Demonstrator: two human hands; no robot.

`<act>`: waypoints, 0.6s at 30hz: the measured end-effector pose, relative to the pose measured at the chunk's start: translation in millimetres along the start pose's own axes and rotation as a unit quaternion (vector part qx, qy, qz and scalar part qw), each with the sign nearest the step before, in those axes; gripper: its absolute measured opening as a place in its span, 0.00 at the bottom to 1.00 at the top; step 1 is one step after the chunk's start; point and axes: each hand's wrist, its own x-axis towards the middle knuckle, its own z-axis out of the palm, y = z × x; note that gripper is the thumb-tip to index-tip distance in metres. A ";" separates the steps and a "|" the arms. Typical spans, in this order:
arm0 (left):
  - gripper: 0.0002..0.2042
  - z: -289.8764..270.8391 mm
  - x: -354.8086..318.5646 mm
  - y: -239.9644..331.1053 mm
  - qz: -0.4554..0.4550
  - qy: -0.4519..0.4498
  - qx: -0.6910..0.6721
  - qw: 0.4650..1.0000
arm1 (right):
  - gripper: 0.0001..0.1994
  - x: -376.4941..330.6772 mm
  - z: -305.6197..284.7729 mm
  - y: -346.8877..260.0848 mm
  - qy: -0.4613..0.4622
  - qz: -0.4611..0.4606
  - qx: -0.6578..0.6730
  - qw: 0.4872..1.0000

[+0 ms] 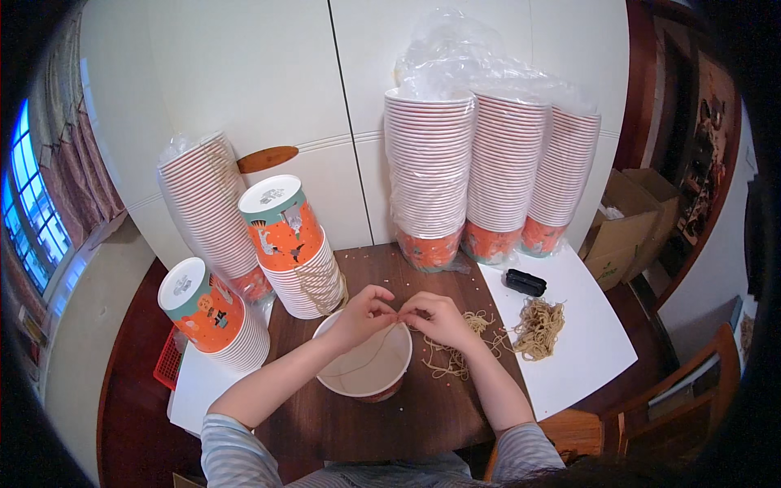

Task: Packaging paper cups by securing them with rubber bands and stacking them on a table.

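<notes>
A large white paper bucket (366,370) stands open-side up on the brown board in front of me. Over its far rim my left hand (368,315) and my right hand (435,317) meet at the fingertips, both closed in a pinch. A thin tan cord (381,348) runs from the pinched fingers down into the bucket. What exactly lies between the fingertips is too small to see. Just right of the bucket is a loose tangle of tan cords (451,358), partly behind my right hand and forearm.
Left stand upside-down stacks of orange buckets, a near stack (215,317) and a taller stack (285,236) with cords hanging on it. Plastic-wrapped bucket stacks (429,175) line the back. On the white board at right lie a cord heap (538,329) and a black object (525,283).
</notes>
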 end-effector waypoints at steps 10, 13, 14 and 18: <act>0.08 7.9 -4.1 4.1 -0.062 -0.021 0.072 0.995 | 0.05 -1.1 0.5 0.0 0.028 0.099 0.082 0.991; 0.08 10.5 -5.1 5.4 -0.049 -0.031 0.108 0.993 | 0.04 -0.8 0.0 0.1 0.031 0.109 0.086 0.990; 0.08 10.2 -4.5 3.9 -0.048 -0.031 0.108 0.993 | 0.04 -0.5 -0.3 -0.7 0.032 0.112 0.085 0.990; 0.08 6.7 -1.5 2.7 -0.041 -0.016 0.057 0.997 | 0.04 -0.8 -1.4 -1.3 0.023 0.124 0.089 0.988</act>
